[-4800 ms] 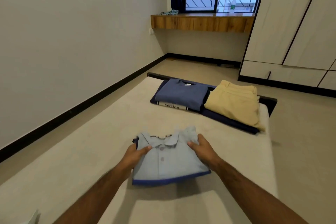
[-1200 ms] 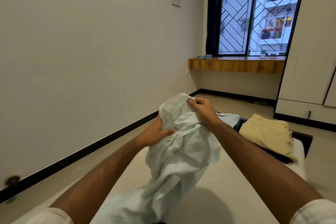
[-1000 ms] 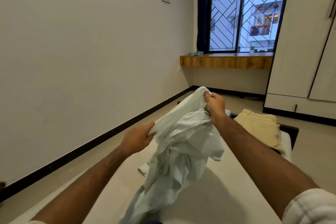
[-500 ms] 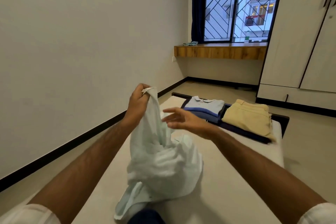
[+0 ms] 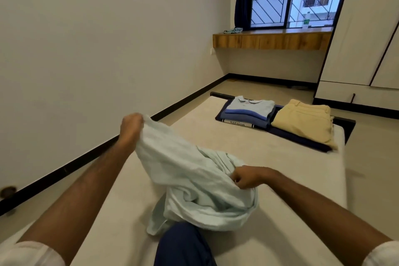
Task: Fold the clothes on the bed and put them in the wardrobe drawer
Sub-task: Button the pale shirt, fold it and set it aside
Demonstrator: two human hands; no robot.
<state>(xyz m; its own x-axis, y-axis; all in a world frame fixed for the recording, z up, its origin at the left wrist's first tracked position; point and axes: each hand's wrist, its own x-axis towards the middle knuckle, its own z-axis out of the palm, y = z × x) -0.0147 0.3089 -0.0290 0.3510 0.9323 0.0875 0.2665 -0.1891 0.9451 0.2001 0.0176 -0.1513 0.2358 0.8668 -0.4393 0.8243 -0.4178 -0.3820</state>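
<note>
My left hand (image 5: 131,125) is raised above the bed (image 5: 248,157), fingers curled round one edge of the pale mint garment (image 5: 190,181) and gripping it. From that grip the cloth slopes down and to the right in loose creases. My right hand (image 5: 248,177) is lower, near the middle of the mattress, with fingers bent inward and pinching a bunched part of the same garment. The exact fingertip contact on the right side is blurred; only the curl of the fingers is clear.

The garment is unfolded. Its lower part is heaped on the mattress between my forearms, and a loose corner hangs down just beside my knee in dark blue trousers (image 5: 183,246).

At the far end of the bed there are two folded stacks, side by side and touching or nearly so. The left stack has a light blue polo shirt (image 5: 250,104) on top, a darker blue folded item (image 5: 244,117) beneath it, and a white band printed "version" at the bottom edge. The right stack is a folded pair of tan trousers (image 5: 302,121). Both stacks rest on a dark navy cloth (image 5: 302,139) spread flat on the mattress.

The wardrobe (image 5: 367,28) stands beyond the bed on the right. Its lower drawer (image 5: 356,96) is closed, with a small dark handle on the front. A wooden ledge (image 5: 272,39) runs below the window
</note>
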